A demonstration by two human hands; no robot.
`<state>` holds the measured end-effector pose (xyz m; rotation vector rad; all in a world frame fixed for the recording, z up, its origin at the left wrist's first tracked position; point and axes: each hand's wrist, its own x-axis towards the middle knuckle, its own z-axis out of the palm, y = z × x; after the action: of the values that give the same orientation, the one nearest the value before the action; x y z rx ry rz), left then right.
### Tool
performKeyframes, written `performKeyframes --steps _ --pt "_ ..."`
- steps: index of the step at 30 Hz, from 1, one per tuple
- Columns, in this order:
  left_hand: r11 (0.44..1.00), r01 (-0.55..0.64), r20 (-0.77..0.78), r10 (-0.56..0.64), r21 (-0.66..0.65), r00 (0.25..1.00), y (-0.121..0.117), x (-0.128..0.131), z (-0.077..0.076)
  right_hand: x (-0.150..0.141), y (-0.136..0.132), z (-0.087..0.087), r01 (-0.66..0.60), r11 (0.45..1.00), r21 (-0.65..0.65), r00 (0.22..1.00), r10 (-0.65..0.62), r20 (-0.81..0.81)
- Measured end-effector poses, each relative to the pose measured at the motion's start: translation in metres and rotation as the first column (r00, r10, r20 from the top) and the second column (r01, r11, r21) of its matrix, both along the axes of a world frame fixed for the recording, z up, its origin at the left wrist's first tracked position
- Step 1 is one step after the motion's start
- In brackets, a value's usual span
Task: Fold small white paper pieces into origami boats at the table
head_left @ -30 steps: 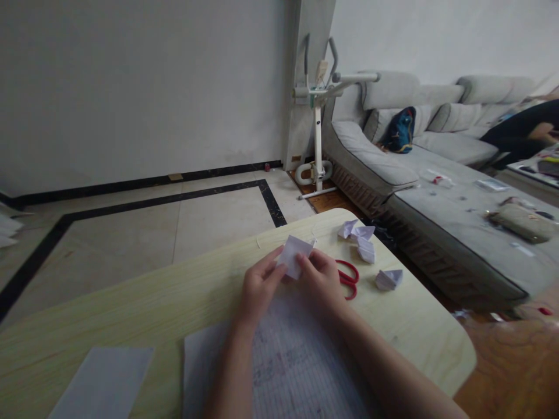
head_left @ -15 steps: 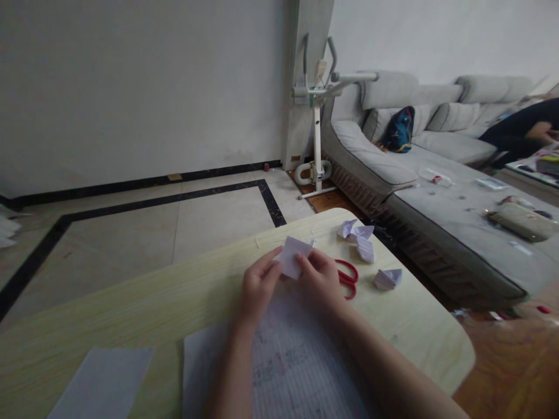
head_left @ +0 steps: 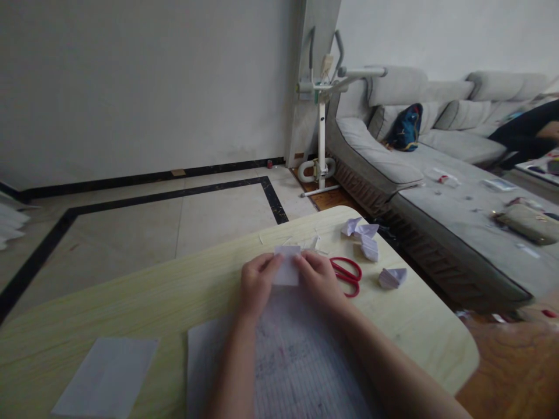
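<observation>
Head view: small white paper square (head_left: 287, 269) held at both sides

Left hand (head_left: 257, 283) and right hand (head_left: 321, 280) each pinch one side edge, at the far end of a lined white sheet (head_left: 301, 361) bearing dark writing. Right: red-handled scissors (head_left: 358, 279), then folded white paper pieces (head_left: 369, 250). Near left: plain white paper sheet (head_left: 107, 375) on pale wood-grain table (head_left: 196, 285).

My left hand (head_left: 257, 282) and right hand (head_left: 320, 278) pinch a small paper (head_left: 287, 269) above a lined sheet (head_left: 301, 366). Red scissors (head_left: 357, 280) lie on the table (head_left: 423, 340), just beside my right hand.
</observation>
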<state>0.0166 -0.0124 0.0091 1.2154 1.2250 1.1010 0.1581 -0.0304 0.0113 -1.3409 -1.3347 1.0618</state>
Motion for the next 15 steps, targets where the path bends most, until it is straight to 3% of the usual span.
performKeyframes --steps 5,12,15 --pt "0.998 0.035 0.008 -0.035 -0.056 0.999 -0.0007 -0.0006 0.002 0.003 -0.0003 -0.0006 -0.018 0.999 0.04 0.998 0.015 0.053" --pt "0.997 0.069 -0.016 -0.07 -0.046 0.997 -0.0006 -0.0001 0.0031 0.0029 -0.0035 -0.0044 -0.042 0.998 -0.053 0.99 0.034 -0.135" --pt "0.995 0.083 -0.02 -0.084 -0.047 0.996 -0.0006 -0.0005 0.0025 0.0018 -0.0034 -0.0057 -0.02 0.999 -0.048 0.989 0.013 -0.144"
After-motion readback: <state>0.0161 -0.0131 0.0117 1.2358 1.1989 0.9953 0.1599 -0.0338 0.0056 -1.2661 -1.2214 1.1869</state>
